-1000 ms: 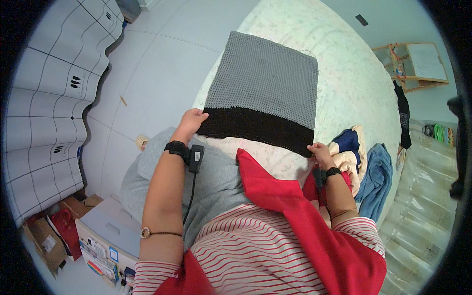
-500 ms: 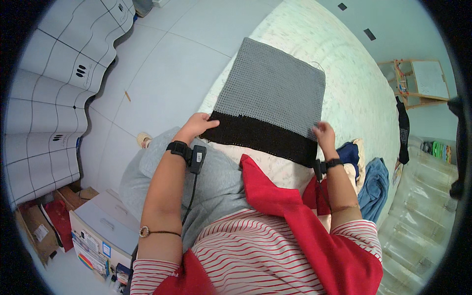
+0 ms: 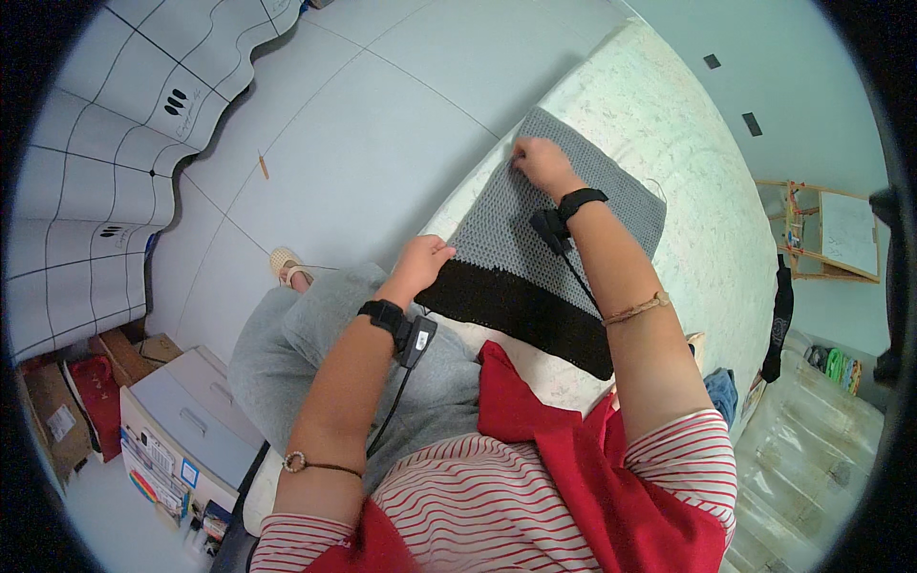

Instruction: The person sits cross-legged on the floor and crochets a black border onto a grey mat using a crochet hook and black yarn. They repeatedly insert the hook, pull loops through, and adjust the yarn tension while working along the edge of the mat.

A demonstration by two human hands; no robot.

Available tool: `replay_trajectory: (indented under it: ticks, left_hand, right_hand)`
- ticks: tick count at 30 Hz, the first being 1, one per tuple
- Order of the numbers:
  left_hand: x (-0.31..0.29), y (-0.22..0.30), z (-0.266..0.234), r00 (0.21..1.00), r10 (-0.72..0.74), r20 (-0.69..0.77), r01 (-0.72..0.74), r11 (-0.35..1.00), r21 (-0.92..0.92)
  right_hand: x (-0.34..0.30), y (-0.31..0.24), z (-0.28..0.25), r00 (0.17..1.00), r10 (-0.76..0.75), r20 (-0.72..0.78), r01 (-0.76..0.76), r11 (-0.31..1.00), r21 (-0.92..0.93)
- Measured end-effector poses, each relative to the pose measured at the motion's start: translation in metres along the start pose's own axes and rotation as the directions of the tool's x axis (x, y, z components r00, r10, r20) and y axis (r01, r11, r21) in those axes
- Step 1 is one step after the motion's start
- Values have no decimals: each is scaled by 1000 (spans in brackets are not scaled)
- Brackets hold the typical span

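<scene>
The right hand has moved from the right edge of the grey-and-black crocheted piece to its left edge, upper centre, fingers curled, hold unclear; the left hand pinches that edge mid-frame, so both now attend one side, the piece lying on the bed. At lower left, cardboard boxes sit by a red item, possibly inside one.

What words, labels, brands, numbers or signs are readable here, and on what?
None reads clearly.
White, black-gridded hanging cloth: writing too blurred.
Small black box-shaped device near the left hand: white label too small.
Brown cardboard box: pale label too small.
Grey-and-black crocheted cloth: no writing visible.
</scene>
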State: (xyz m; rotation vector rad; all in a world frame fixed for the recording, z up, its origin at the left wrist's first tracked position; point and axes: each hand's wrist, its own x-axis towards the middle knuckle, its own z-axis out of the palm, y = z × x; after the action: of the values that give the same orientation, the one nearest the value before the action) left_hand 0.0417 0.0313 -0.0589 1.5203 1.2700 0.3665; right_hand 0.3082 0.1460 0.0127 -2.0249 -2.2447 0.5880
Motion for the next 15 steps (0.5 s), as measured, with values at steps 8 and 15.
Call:
replay_trajectory:
  ticks: [8, 15]
  left_hand:
    - [8, 4, -4, 995, -58, 79, 63, 996, -65]
    - [5, 13, -9, 988, -12, 156, 1, 997, 71]
  right_hand:
    - [24, 49, -20, 909, 59, -412, -7, 992, 127]
    - [53, 65, -20, 927, 329, -180, -354, 926, -132]
